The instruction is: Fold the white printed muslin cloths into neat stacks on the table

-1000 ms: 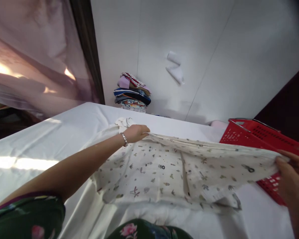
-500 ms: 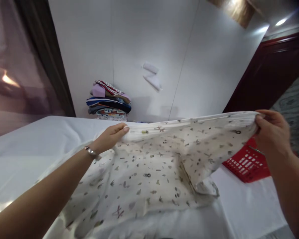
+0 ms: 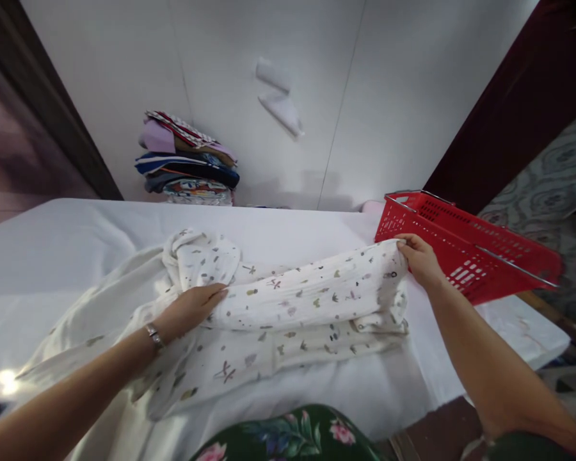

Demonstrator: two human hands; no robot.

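Pinching opposite ends of the upper fold in a thin white plant-printed cloth [image 3: 307,294], the closed fingers of the left hand [image 3: 189,310] and right hand [image 3: 423,261] have it between them over the white-draped tabletop [image 3: 307,230].

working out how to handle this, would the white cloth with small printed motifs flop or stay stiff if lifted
The white printed cloth would probably flop, as it bunches and creases softly. It seems light for its spread, looking thin where the right hand pinches one end.
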